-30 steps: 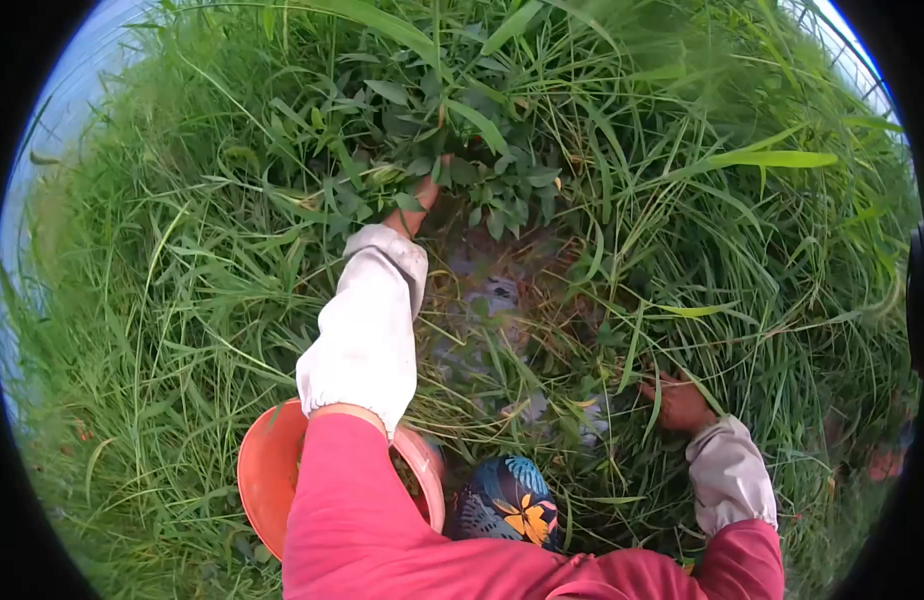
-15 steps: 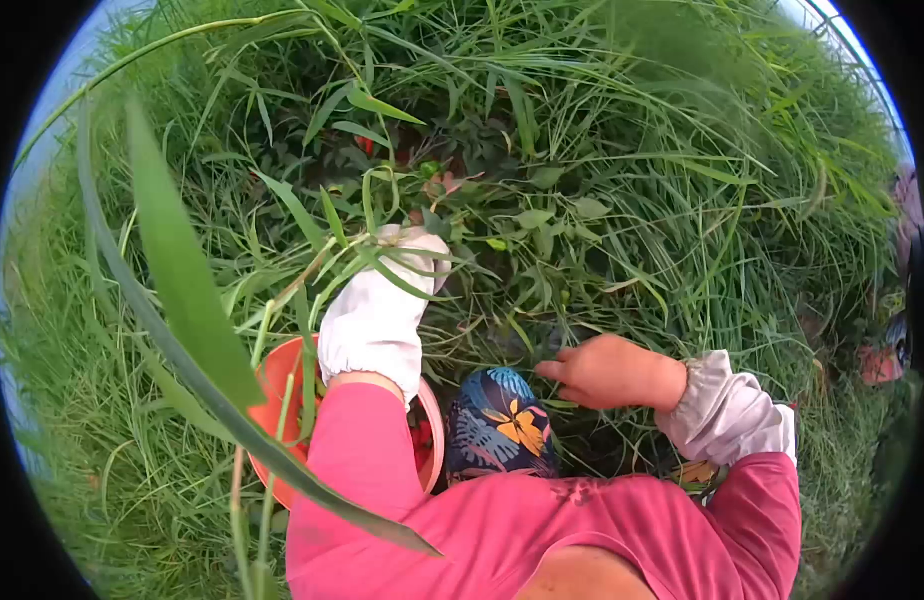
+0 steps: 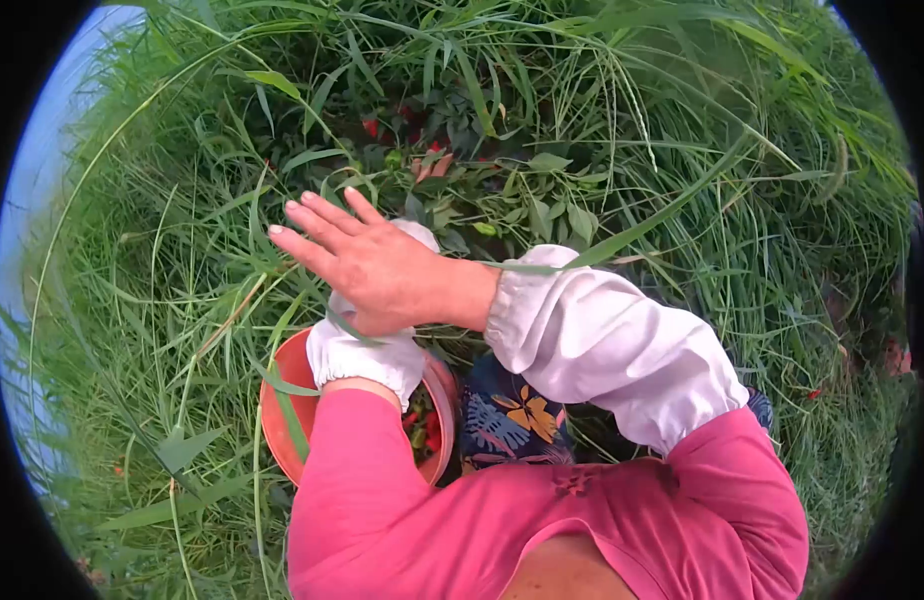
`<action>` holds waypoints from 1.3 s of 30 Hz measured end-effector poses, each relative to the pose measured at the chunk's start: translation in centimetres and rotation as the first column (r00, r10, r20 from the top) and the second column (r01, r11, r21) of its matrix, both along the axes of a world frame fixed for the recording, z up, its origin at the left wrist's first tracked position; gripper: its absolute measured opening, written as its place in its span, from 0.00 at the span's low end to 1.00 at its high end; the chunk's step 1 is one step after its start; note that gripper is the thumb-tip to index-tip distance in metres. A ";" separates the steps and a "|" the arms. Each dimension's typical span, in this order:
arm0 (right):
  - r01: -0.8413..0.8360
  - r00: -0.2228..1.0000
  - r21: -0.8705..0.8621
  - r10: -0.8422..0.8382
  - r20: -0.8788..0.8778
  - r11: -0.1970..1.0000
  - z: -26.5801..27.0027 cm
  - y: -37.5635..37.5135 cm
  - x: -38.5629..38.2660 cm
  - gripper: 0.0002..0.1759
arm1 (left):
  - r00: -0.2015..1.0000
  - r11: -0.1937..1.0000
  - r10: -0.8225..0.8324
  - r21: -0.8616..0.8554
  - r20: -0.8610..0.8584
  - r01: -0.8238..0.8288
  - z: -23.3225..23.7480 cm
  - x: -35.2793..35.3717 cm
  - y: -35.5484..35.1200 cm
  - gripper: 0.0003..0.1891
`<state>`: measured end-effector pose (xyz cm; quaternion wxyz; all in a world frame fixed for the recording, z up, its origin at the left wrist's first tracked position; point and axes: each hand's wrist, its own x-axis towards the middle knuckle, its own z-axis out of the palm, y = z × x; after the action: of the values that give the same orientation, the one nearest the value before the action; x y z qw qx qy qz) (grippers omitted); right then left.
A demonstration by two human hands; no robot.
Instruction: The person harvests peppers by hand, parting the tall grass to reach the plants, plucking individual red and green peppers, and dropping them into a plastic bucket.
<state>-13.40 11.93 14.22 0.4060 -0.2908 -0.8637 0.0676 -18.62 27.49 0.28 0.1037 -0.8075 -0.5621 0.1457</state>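
Observation:
My right hand reaches across my left forearm with its fingers apart, holding nothing, against the grass blades. Beyond it, the fingers of my left hand show in part among dark green leaves. Leaves cover the rest of that hand, and its grip cannot be made out. Close to those fingers are a red pepper and a green pepper. Under my left arm stands an orange bucket with red and green peppers inside.
Tall grass surrounds the plants on all sides, and long blades hang across the view. My patterned trouser leg is just right of the bucket. At the far right edge a reddish thing is too small to identify.
My right hand has swung left and up from beside my knee, across my left forearm, and its fingers have spread. The large blade in front has moved away; my left fingers now show.

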 end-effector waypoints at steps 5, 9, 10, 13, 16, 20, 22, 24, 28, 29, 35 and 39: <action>-0.198 0.948 0.227 0.245 -0.204 0.954 2.7 1.1 -8.0 0.44 | 1.000 1.000 -0.015 0.004 0.004 0.015 -0.8 -0.5 -0.6 0.26; -0.086 0.995 -0.237 0.069 -0.077 0.968 2.3 5.7 -6.0 0.12 | 1.000 1.000 -0.017 0.017 -0.017 0.018 -1.2 -0.8 -1.4 0.26; 0.020 0.937 -0.308 -0.125 -0.326 0.951 2.8 8.3 -3.5 0.10 | 0.999 1.000 -0.020 0.022 -0.028 0.020 -1.2 -0.9 -1.8 0.26; -0.097 0.242 -0.616 -0.582 -0.776 0.781 2.9 15.1 9.1 0.14 | 0.999 0.998 -0.028 0.056 -0.025 0.029 -2.3 -0.3 -1.8 0.25; -0.140 -0.308 -0.764 -0.761 -0.570 0.629 -5.5 14.1 21.8 0.11 | 0.998 0.988 -0.058 0.147 0.016 0.055 -3.4 1.7 -0.4 0.25; -0.251 -0.348 -0.883 -0.888 -0.300 0.397 -20.3 4.7 31.1 0.13 | 0.993 0.968 -0.097 0.239 0.070 0.077 -4.6 3.9 0.3 0.25; -0.274 -0.148 -0.850 -0.894 -0.424 0.449 -17.5 -0.1 29.1 0.28 | 0.990 0.958 -0.114 0.272 0.085 0.087 -5.0 3.8 0.1 0.25; -0.375 0.025 -0.806 -0.864 -0.503 0.458 -15.1 -3.5 29.2 0.40 | 0.987 0.953 -0.129 0.289 0.100 0.095 -5.1 3.4 0.3 0.25; 0.058 0.426 -0.956 -0.873 -0.236 0.287 -9.8 -12.2 28.4 0.38 | 0.982 0.942 -0.153 0.316 0.107 0.112 -5.3 2.9 0.0 0.25; 0.275 0.550 -0.933 -0.834 -0.043 0.230 -8.9 -13.9 28.5 0.38 | 0.981 0.939 -0.160 0.324 0.106 0.118 -5.6 3.0 0.1 0.25; -0.553 0.774 -0.806 -0.228 -0.591 0.211 -1.4 -16.6 23.1 0.50 | 0.973 0.899 -0.194 0.419 0.126 0.125 -6.1 5.6 1.6 0.25; -0.952 -0.278 0.288 0.096 -0.956 0.105 0.1 -11.1 17.3 0.39 | 0.962 0.830 -0.243 0.540 0.124 0.140 -6.7 6.1 2.2 0.24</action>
<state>3.88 0.82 14.33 0.5419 0.2306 -0.3103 0.7462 -12.48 29.71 -6.42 0.2816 -0.8105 -0.5035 -0.1013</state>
